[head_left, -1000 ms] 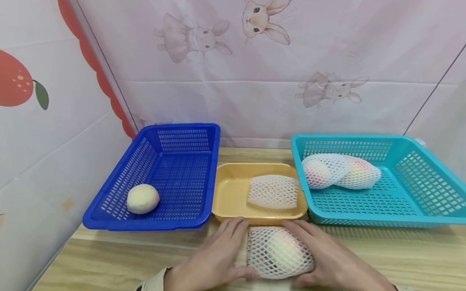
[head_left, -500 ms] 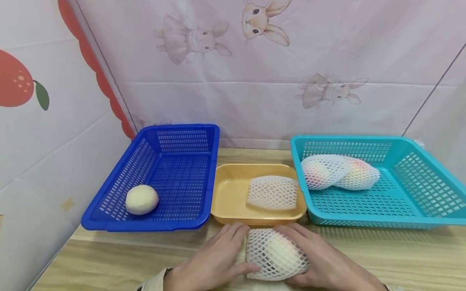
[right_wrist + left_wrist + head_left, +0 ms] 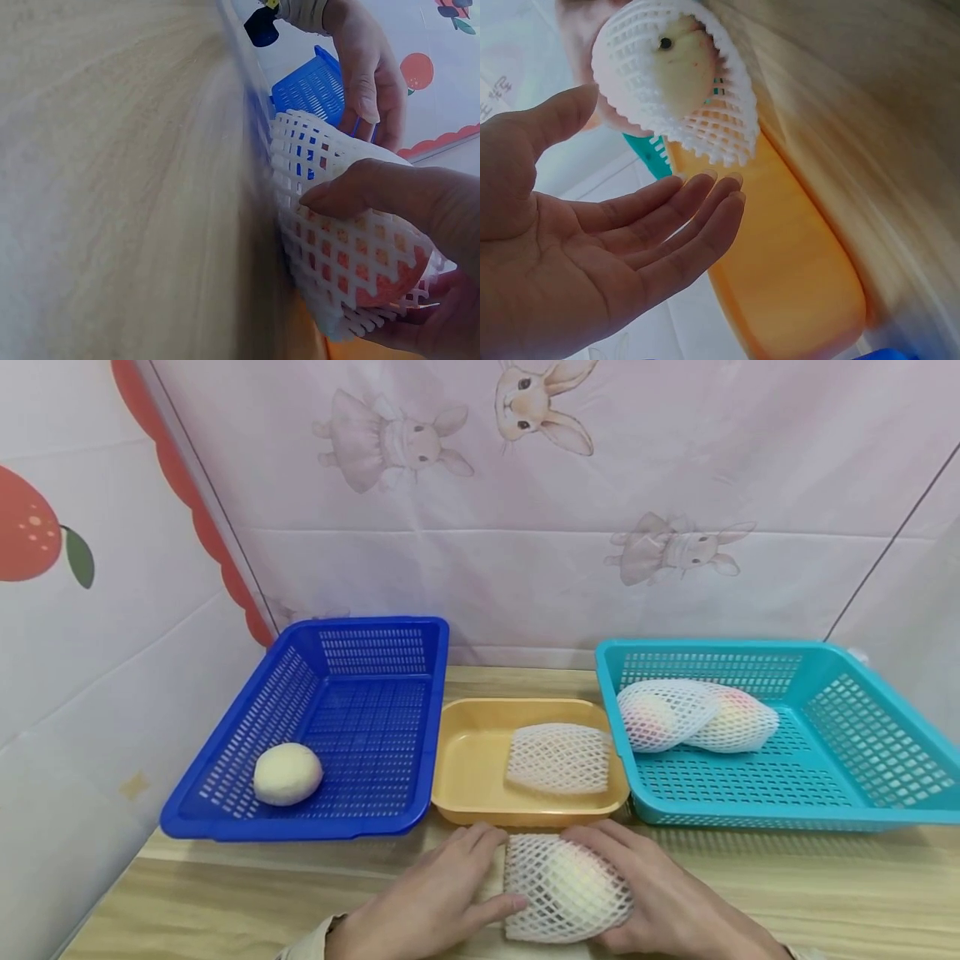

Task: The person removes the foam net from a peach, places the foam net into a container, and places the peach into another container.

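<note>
A yellow and pink peach-like fruit [image 3: 576, 885] sits inside a white foam net sleeve [image 3: 531, 893] at the table's front. My right hand [image 3: 660, 893] grips the sleeved fruit from the right, its thumb pressing on the net in the right wrist view. At the sleeve's open left end is my left hand [image 3: 435, 893], its fingers loosely extended and apart from the fruit. The left wrist view shows its palm [image 3: 570, 255] holding nothing and the thumb tip close to the net. Through the sleeve's mouth the fruit's end [image 3: 682, 67] shows a dark spot.
Behind the hands stands a yellow tray [image 3: 468, 777] with a flat foam net sleeve [image 3: 558, 758] in it. To its left, a blue basket [image 3: 435, 727] holds a pale yellow round fruit [image 3: 288, 774]. A teal basket [image 3: 757, 814] on the right contains two sleeved fruits [image 3: 660, 716].
My right hand has shifted slightly left and wraps further round the sleeved fruit. The left hand's fingers have drawn back a little from the tray. The baskets' contents are unchanged.
</note>
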`<state>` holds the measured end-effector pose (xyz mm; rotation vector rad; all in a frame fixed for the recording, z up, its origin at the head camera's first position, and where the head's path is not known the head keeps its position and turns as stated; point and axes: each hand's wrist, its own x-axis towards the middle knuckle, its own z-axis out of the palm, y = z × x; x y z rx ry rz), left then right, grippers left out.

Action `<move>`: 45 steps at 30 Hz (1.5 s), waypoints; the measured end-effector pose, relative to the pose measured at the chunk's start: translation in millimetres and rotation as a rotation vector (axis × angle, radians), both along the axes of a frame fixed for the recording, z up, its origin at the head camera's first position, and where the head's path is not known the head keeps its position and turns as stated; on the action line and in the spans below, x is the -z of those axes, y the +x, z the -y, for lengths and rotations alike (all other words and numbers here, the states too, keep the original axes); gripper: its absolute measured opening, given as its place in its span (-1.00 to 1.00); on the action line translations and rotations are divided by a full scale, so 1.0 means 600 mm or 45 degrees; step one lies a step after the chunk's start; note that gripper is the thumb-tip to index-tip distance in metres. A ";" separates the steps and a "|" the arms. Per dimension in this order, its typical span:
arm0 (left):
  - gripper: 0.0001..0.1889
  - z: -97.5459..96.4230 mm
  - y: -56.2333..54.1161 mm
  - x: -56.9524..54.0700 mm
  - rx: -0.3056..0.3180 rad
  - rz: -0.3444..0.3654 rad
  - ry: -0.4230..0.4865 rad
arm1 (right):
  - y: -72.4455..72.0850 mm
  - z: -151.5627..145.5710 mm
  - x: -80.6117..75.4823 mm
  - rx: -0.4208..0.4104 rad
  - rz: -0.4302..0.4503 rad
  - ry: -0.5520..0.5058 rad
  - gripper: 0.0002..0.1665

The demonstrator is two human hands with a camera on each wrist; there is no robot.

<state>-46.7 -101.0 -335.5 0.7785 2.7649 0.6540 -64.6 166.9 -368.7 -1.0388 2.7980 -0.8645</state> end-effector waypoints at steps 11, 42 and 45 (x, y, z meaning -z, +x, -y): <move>-0.52 0.011 -0.001 -0.018 0.047 -0.027 0.050 | -0.003 -0.010 -0.052 -0.078 -0.253 -0.108 0.17; -0.45 -0.013 -0.075 -0.064 -0.041 0.311 1.009 | -0.073 0.036 -0.168 -0.205 -0.428 -0.266 0.12; -0.48 -0.019 -0.074 -0.060 -0.042 0.301 0.940 | -0.073 0.041 -0.164 -0.209 -0.426 -0.248 0.14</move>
